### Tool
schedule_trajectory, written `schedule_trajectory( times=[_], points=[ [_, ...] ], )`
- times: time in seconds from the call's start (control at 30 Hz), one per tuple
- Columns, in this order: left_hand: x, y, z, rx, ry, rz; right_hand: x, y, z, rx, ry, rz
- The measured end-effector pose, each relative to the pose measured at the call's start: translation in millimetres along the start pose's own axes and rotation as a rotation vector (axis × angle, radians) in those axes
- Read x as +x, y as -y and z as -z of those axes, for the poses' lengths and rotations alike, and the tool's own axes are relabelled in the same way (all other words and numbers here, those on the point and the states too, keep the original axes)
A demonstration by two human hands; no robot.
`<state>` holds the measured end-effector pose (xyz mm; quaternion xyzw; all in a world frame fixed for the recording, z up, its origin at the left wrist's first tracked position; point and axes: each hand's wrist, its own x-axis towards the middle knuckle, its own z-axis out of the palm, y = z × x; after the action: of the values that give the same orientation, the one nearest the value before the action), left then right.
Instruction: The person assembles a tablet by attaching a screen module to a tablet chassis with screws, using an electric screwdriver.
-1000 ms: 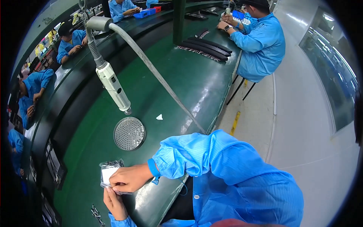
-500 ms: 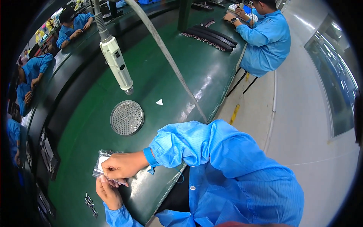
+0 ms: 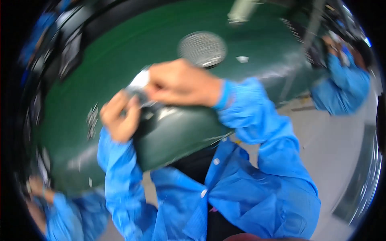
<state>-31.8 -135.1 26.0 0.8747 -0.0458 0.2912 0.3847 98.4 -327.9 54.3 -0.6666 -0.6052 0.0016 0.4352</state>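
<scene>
Between my hands is a small clear plastic bag (image 3: 139,81) with a white patch on it, smeared by motion. My left hand (image 3: 120,116) pinches its near edge between thumb and fingers. From the right, my right hand (image 3: 181,83) closes on the bag's other side, with a blue band round its wrist. What lies inside the bag is too blurred to make out. Beyond my right hand sits a round grey dish (image 3: 202,48) with a dotted surface. Left of my left hand, a small cluster of thin dark and silvery pieces (image 3: 92,120) lies on the green table (image 3: 177,138).
A pale handheld electric tool (image 3: 241,10) hangs over the far side. A white scrap (image 3: 242,59) lies right of the dish. People in blue coats work at the right (image 3: 341,88) and lower left (image 3: 70,215). The table's near edge curves before my body.
My view has swung left and down, so the table things appear shifted and blurred. The bag stays between my hands, and a person at the lower left has come into view.
</scene>
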Motion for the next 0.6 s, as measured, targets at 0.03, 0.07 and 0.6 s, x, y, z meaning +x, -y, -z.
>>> schedule_trajectory(
  times=[0.03,0.07,0.6],
  points=[
    [0,-4,4,0.001,-0.011,-0.032,4,11,-2,0.084,-0.041,-0.105],
    [6,-15,9,0.003,-0.009,-0.031,9,25,9,0.101,0.028,-0.194],
    [46,-74,70,0.122,0.271,0.088,46,60,36,-0.336,-0.019,0.175]
  ],
)
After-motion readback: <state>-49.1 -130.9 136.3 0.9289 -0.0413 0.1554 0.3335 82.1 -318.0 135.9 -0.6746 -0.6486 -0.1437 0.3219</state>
